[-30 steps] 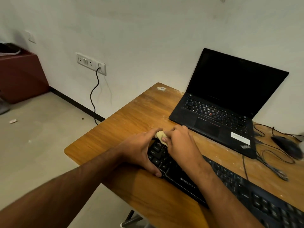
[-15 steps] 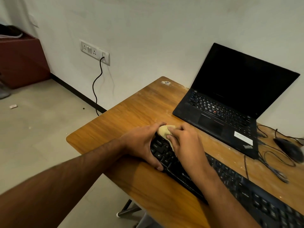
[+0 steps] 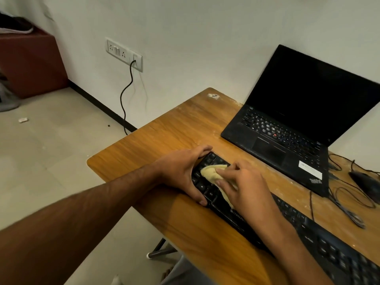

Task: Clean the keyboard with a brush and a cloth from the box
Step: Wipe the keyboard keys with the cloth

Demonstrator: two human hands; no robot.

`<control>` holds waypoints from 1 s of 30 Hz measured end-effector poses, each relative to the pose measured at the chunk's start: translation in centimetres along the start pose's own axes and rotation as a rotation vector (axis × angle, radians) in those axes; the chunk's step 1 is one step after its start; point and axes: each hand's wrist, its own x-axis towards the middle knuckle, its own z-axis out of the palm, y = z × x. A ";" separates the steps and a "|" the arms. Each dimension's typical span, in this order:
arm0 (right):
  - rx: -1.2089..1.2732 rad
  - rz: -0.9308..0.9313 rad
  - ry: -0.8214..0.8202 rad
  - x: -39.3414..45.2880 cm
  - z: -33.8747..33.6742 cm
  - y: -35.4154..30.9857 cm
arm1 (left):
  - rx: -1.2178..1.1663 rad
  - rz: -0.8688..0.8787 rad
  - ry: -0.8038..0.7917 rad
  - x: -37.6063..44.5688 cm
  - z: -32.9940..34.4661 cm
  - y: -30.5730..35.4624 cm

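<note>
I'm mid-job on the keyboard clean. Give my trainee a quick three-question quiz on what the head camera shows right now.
1. True or false: the left hand grips the end of the keyboard.
2. What does the right hand press onto the keys? A) brush B) yellow cloth C) mouse
3. Fill in: the laptop stands open with its screen ____.

Key: 1 true; 2 B; 3 dark.
</note>
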 end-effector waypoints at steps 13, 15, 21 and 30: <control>0.037 -0.015 0.057 0.7 -0.5 -2.8 | -0.017 -0.021 0.017 -0.3 -0.2 0.7; 0.030 -0.034 0.032 -0.7 -0.7 -2.9 | -0.023 -0.038 0.004 -0.3 -0.2 0.7; 0.113 0.045 0.085 0.1 -0.7 -2.0 | -0.023 -0.037 0.003 -0.3 -0.2 0.8; 0.022 0.103 0.055 2.7 1.0 -3.0 | 0.006 -0.044 0.014 -0.4 -0.2 1.0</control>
